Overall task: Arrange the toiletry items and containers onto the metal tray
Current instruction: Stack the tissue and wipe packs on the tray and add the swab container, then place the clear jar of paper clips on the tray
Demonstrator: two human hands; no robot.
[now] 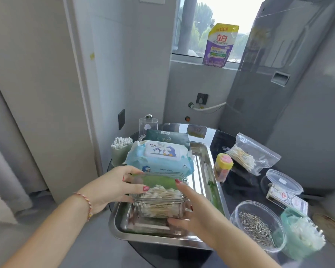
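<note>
both hands, left (pixel 112 187) and right (pixel 193 211), fingers gripping clear swab box (pixel 160 202) over metal tray (pixel 203 165).

You have one metal tray (pixel 205 151) holding two wipe packs (pixel 159 157) and one clear box of cotton swabs (pixel 161 202). On the table's right side you have one zip bag (pixel 253 151), one yellow jar (pixel 223 167) and two round tubs (pixel 255 223).
</note>
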